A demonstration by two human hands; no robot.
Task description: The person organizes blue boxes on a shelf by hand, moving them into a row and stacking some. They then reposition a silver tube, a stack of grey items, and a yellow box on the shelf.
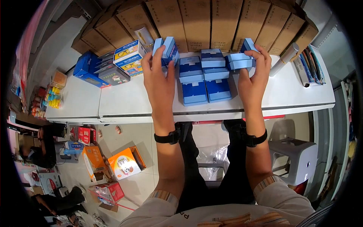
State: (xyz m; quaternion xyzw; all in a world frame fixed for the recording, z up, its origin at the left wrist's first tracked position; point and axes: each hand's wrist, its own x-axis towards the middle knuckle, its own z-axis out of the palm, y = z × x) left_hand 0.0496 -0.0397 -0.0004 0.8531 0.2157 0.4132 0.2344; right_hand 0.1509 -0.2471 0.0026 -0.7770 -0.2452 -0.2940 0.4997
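My left hand has its fingers bent round blue boxes standing at the left of the group. My right hand grips a light-blue box between thumb and fingers, with another blue box upright just behind it. Between my hands several dark-blue and light-blue boxes lie on the white shelf, some of them stacked. Two of them lie side by side at the front. Each wrist wears a black band.
Brown cartons line the back. Yellow-and-white boxes and a blue box stand left; a silver cylinder and packets stand right. Below are a grey stool, an orange carton and people at far left.
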